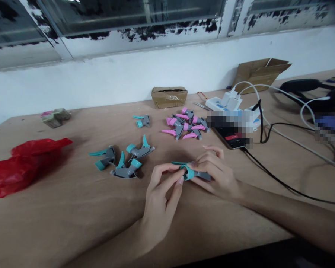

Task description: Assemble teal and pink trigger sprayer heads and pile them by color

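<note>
Both my hands meet over the wooden table (72,208) on one grey spray-trigger head with teal parts (194,173). My right hand (214,173) wraps its grey body from the right. My left hand (163,197) pinches its teal collar with thumb and forefinger. To the left lie three more teal-and-grey trigger heads (125,160), and a single one (143,120) sits farther back. A cluster of pink-and-grey trigger heads (185,126) lies behind my hands.
A red plastic bag (22,163) lies at the left. A small cardboard box (169,96) and a larger one (259,74) stand by the wall. A power strip with chargers (229,102), a phone (233,137) and several cables (281,182) fill the right side.
</note>
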`<state>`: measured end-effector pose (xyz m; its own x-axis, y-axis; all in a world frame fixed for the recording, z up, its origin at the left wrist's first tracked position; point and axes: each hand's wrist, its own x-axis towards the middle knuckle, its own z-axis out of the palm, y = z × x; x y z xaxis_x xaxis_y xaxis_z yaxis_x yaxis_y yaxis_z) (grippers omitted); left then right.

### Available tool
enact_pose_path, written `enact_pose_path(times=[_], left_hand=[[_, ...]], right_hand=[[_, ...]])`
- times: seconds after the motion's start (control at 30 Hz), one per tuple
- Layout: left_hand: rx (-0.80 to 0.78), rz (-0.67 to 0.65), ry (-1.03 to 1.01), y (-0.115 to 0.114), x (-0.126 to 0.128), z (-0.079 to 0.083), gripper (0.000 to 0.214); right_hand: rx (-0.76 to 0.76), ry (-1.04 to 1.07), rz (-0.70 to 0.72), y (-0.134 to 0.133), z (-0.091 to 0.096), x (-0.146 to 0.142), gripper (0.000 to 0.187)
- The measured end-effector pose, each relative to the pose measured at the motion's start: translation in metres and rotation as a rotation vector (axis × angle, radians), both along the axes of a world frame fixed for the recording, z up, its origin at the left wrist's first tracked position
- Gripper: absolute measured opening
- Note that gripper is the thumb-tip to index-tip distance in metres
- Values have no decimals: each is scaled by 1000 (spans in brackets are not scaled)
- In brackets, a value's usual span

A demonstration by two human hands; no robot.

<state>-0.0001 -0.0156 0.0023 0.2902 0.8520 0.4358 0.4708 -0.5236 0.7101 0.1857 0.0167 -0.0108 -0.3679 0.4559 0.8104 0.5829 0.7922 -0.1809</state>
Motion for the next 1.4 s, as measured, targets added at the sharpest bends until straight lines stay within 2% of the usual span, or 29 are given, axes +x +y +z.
enact_pose_path(times=[0.3,0.77,1.07,1.23,1.4], left_hand=[[-40,48,-8,8,0,5,17],[-172,66,-75,4,-1,2,19],[-156,65,-11,2,-3,2,22],[-87,1,12,-1,-3,2,32],[-103,-16,0,0,-3,3,30]], right_hand=[[-48,-17,18,-7,-4,-2,11],[-94,45,76,-8,-3,-5,14],[-129,96,75,-7,0,-3,11],[-133,118,52,-6,2,-2,13],[-155,126,36,-8,3,-4,12]])
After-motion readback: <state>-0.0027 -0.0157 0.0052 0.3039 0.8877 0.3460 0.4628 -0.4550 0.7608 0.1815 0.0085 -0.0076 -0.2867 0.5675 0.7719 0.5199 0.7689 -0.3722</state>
